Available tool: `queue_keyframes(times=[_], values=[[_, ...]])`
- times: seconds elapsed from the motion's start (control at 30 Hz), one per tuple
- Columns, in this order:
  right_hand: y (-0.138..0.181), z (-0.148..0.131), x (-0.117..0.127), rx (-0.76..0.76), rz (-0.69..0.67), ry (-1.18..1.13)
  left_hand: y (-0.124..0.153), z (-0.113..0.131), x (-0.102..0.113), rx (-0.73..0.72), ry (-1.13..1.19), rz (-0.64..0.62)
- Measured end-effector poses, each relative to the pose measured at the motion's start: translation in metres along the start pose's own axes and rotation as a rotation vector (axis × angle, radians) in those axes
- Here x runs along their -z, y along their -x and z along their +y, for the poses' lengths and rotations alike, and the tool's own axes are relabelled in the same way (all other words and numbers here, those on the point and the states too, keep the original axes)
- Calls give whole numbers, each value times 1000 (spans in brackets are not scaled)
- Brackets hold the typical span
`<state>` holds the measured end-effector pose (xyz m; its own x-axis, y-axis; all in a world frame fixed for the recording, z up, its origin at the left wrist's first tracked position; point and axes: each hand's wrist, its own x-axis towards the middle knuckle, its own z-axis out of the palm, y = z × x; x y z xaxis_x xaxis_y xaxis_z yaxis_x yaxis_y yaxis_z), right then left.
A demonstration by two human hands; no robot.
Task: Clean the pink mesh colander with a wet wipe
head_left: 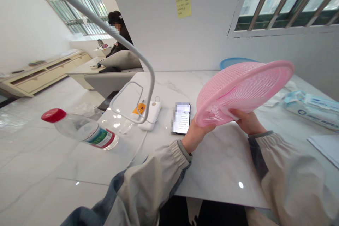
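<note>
A pink plastic mesh basket (pixel 227 81) is held tilted above the white marble-patterned table, its open side facing right and toward me. My left hand (pixel 197 134) grips its lower left rim, with the fingers mostly hidden behind the wall. At the near rim, my right hand (pixel 246 120) is closed with the thumb on top, pressing a thin pale wipe (pixel 239 103) against the inner wall. The wipe looks pinkish white and lies partly folded over the mesh. Left of the basket, a phone (pixel 182 118) with a lit screen lies on the table.
A water bottle (pixel 82 130) with a red cap stands left, near a white power bank (pixel 151 114) with a cable. A white bent-rod stand (pixel 148 63) arches over them. Wipes packaging (pixel 312 109) lies right; a blue basket (pixel 235 63) sits behind. Another person (pixel 120 35) sits far back.
</note>
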<state>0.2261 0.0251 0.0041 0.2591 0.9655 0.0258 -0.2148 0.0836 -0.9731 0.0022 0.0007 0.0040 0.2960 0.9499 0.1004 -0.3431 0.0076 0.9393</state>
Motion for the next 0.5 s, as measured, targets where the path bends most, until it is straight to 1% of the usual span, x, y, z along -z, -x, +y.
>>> queue_keyframes(times=[0.07, 0.2, 0.3, 0.5], values=[[-1, 1, 0, -16, -7, -20, 1, 1, -1, 4, -6, 2], [-2, 2, 1, 4, -51, -28, 1, 0, 0, 9, -5, -2], [-2, 2, 1, -6, -38, -36, 2, 1, 2, 2, -6, -26], [-10, 6, 4, 20, -19, -58, 1, 4, 2, 47, -4, -60]])
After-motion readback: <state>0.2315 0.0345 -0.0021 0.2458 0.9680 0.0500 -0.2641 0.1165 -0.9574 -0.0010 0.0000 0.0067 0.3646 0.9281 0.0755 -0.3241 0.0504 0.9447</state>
